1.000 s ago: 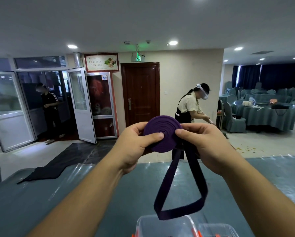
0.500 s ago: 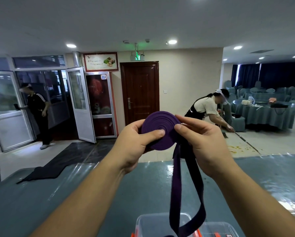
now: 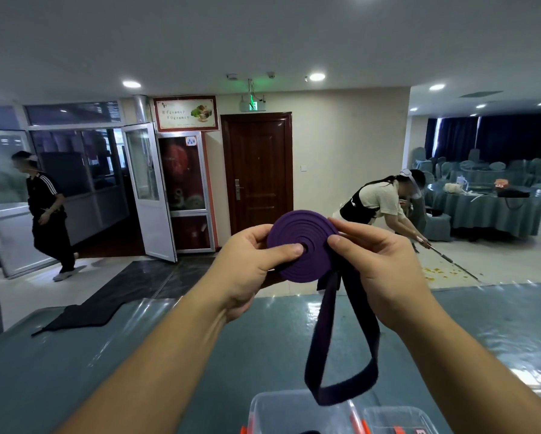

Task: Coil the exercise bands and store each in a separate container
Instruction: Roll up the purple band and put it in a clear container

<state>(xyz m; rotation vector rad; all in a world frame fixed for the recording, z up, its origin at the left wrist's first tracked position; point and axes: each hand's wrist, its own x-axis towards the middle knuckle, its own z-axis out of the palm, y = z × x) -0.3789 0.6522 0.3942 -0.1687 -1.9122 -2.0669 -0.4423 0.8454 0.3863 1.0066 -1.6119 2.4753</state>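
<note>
- The step in hand is coiling: a purple band point(image 3: 303, 245) is wound into a flat spiral, held up at the centre of the frame above the bench point(image 3: 137, 355).
- The left hand point(image 3: 247, 270) is closed on the coil, its thumb pressed near the spiral's middle and its fingers behind the disc.
- The right hand point(image 3: 379, 270) pinches the coil's right edge between thumb and fingers, where the unwound part leaves the roll.
- That unwound part hangs as a loop point(image 3: 341, 371) down the lower centre of the frame, its bottom just above a clear container point(image 3: 294, 411) at the lower edge.
- A second clear container point(image 3: 394, 421) sits just beside the first; orange clips show on them, and whether anything lies inside cannot be told.
- Judged from this, the coiling is well along but not done: the next move calls for turning the disc while feeding the hanging loop onto it flat and tight, thumb kept on the centre so the spiral does not spring loose.
- Only then would the roll go down into a container.
- Writing: a framed sign point(image 3: 186, 113) at upper left of centre carries text too blurred to read; a green exit light point(image 3: 253, 104) hangs above the brown door point(image 3: 258, 170).
</note>
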